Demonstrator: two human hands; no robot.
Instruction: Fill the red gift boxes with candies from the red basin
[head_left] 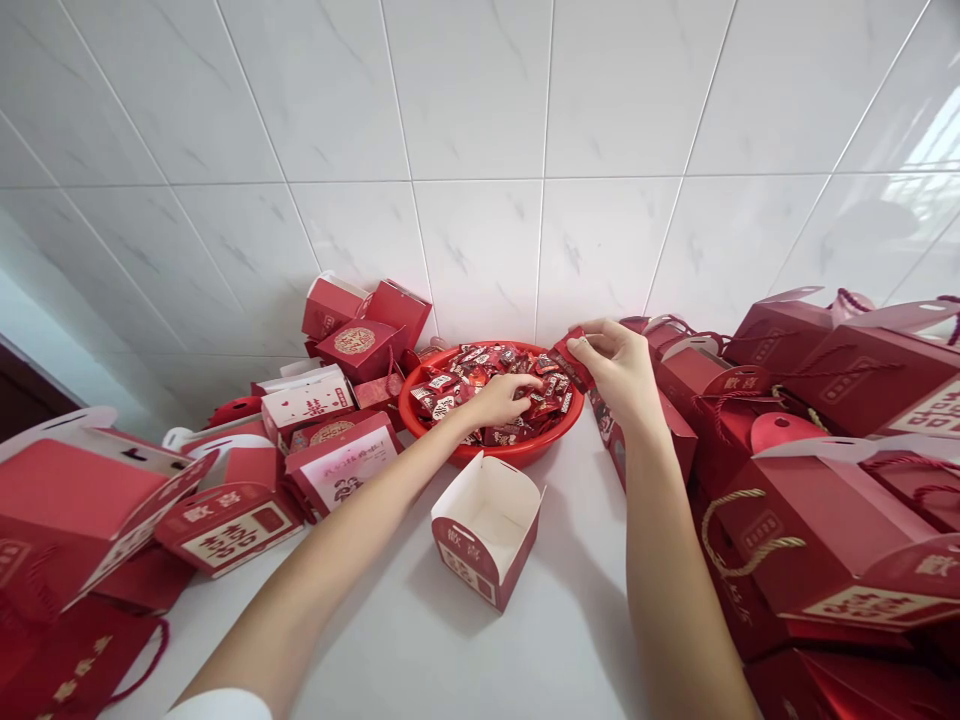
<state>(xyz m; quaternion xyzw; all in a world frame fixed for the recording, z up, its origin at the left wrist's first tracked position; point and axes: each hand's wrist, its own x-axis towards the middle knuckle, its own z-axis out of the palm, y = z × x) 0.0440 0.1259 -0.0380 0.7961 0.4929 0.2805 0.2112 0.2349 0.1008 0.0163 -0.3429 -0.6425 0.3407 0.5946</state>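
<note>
Head view: one white table (pixel 420 650), its far edge set along a tiled wall (pixel 480 100); one red basin (pixel 517 457), placed near the middle of that far edge, filled with small wrapped sweets (pixel 487 362); one left hand (pixel 504 400), lowered among the sweets, its fingers loosely bent and partly spread; whether a sweet is gripped cannot be told; one right hand (pixel 619 365), raised at the basin's right rim, closed in a pinch; a red packet (pixel 571 362) is held between its thumb and fingers; one open box (pixel 480 530), red outside and pale inside, stood upright just in front of the basin, between the two forearms; red boxes, heaped toward the table's left edge (pixel 236 500); further red boxes with cord handles, stacked toward its right edge (pixel 814 530).
</note>
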